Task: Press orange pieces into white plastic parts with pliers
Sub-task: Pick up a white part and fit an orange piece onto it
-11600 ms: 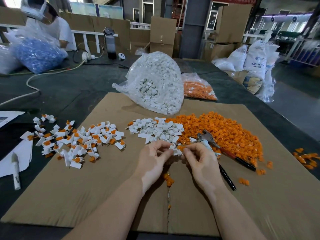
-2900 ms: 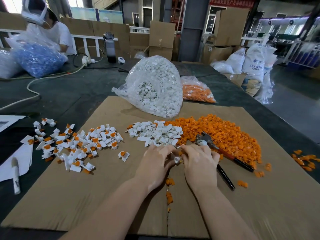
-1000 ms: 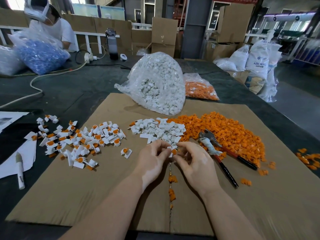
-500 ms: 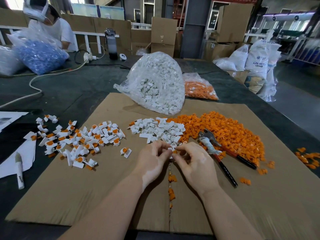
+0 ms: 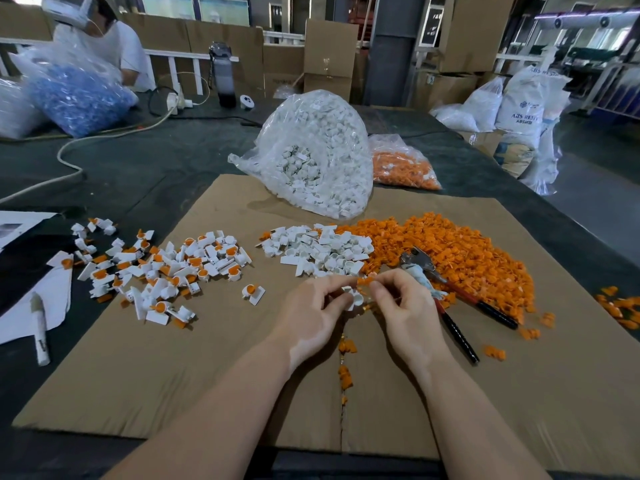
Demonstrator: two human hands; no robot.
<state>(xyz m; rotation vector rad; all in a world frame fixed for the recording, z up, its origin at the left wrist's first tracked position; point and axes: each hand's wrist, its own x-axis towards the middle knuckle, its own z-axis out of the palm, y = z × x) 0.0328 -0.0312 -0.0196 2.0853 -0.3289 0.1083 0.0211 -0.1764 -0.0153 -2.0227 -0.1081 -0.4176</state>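
Over the middle of the cardboard sheet (image 5: 207,375), my left hand (image 5: 311,317) pinches a small white plastic part (image 5: 354,296). My right hand (image 5: 405,313) pinches an orange piece (image 5: 364,281) just above that part. The pliers (image 5: 446,299), with red and black handles, lie on the cardboard right of my right hand, untouched. Behind my hands lie a heap of loose white parts (image 5: 318,251) and a wide heap of orange pieces (image 5: 457,254). To the left lies a spread of white parts with orange inserts (image 5: 166,271).
A clear bag of white parts (image 5: 311,157) and a bag of orange pieces (image 5: 401,164) stand behind the cardboard. A marker (image 5: 40,330) and papers lie at the left edge. A few orange pieces (image 5: 346,362) lie between my wrists. A person sits at the far left with a blue-filled bag (image 5: 76,95).
My hands have stayed together over the same spot. The orange piece now shows between my right fingertips above the white part. One more finished part lies left of my hands than 11.6 s ago.
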